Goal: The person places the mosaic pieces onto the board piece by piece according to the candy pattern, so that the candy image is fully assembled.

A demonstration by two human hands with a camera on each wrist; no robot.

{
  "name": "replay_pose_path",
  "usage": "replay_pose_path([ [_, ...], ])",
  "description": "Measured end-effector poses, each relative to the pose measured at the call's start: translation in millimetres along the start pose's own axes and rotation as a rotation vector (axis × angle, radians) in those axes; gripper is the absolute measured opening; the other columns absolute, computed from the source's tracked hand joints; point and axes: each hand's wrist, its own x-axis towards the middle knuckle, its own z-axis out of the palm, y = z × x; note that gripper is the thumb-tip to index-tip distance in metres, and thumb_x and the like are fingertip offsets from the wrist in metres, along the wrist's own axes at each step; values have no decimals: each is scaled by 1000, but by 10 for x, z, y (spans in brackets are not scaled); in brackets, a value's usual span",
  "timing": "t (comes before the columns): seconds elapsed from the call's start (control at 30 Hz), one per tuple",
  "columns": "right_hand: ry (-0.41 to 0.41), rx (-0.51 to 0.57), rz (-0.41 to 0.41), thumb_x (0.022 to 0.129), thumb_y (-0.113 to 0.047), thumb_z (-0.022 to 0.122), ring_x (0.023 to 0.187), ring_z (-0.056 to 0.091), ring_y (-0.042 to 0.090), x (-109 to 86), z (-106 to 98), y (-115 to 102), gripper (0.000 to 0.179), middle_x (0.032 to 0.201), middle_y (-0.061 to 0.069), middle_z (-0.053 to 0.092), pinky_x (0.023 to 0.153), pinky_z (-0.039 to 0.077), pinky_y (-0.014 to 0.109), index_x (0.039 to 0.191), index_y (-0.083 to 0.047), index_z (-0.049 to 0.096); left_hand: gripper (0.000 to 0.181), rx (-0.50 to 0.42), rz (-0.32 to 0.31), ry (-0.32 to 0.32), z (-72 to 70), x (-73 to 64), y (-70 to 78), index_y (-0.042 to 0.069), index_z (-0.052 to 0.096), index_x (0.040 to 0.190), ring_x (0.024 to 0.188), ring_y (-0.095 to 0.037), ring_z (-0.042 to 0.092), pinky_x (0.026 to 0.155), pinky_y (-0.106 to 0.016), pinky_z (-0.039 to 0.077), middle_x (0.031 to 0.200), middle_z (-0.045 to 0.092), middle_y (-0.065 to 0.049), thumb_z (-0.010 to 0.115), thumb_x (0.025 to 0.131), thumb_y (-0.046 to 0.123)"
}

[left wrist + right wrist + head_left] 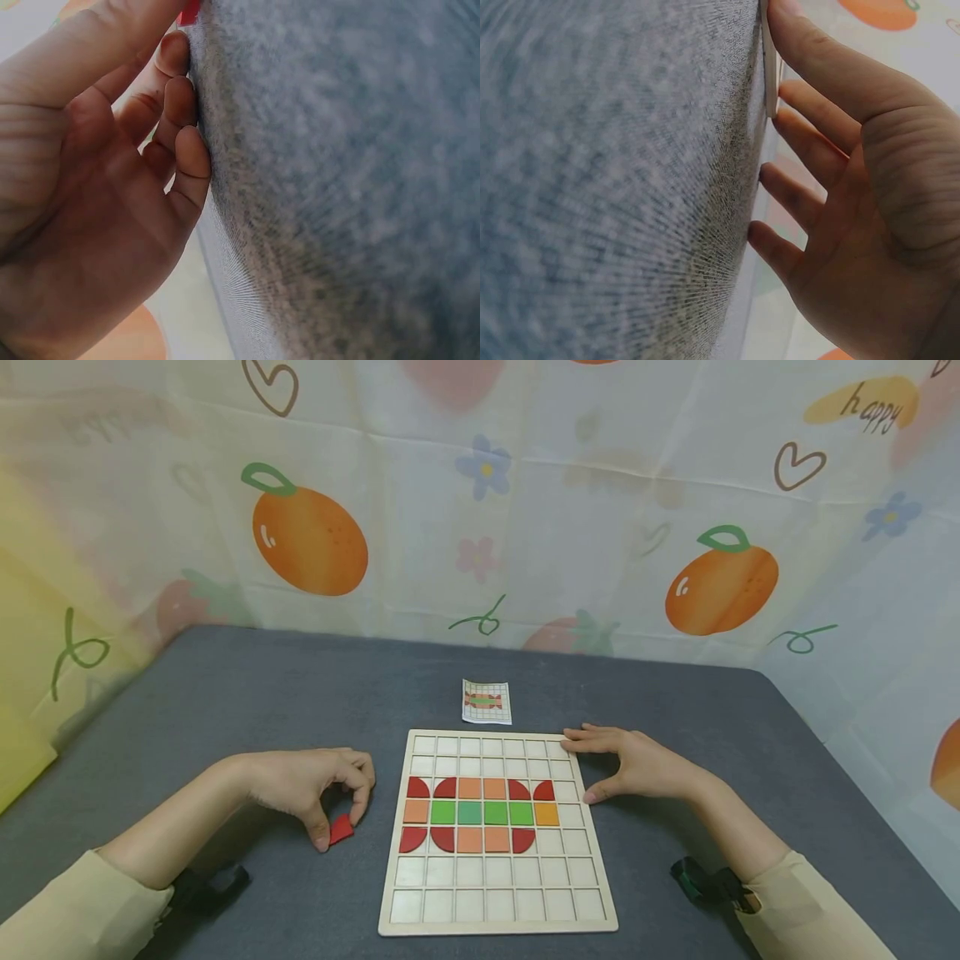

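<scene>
In the head view my left hand [318,785] is left of the board, pinching a red tile [341,828] between thumb and fingers, low at the table. Only a corner of that tile [189,13] shows at the top of the left wrist view. A pale wooden grid board [450,910] lies in the middle, with three rows of coloured tiles. Red quarter-circle tiles [522,840] sit among orange, green and yellow square tiles [546,814]. My right hand [645,764] touches the board's upper right edge with spread fingers; the right wrist view shows thumb and fingertips at that edge.
A small printed card [487,717] with a coloured grid pattern lies just beyond the board. The dark grey table [300,685] ends at a fruit-patterned cloth [570,552] behind it. Yellow cloth [22,743] hangs at the far left.
</scene>
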Motion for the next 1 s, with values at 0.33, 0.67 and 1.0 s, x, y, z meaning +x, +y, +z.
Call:
replay_pose_path([
  [0.33, 5, 12, 6, 73, -51, 82, 152, 25, 38, 11, 13, -4, 84, 158, 2, 42, 114, 26, 68, 145, -22, 50, 34, 10, -23, 29, 0, 19, 31, 21, 65, 83, 93, -10, 49, 77, -23, 46, 94, 59, 6, 91, 61, 21],
  [0.67, 6, 3, -2, 73, -51, 81, 152, 25, 38, 16, 17, 2, 84, 158, 2, 42, 114, 26, 68, 145, -22, 50, 26, -100, -19, 16, 1, 30, 3, 10, 62, 80, 71, -6, 49, 63, -20, 43, 72, 53, -3, 85, 69, 10],
  [1.0, 7, -3, -3, 73, -52, 81, 151, 26, 38, 11, 6, 3, 83, 158, 2, 42, 114, 26, 68, 145, -23, 50, 12, -127, -2, 58, -21, 101, 27, 9, 67, 81, 66, -4, 54, 63, -20, 47, 73, 59, 5, 78, 77, 6],
])
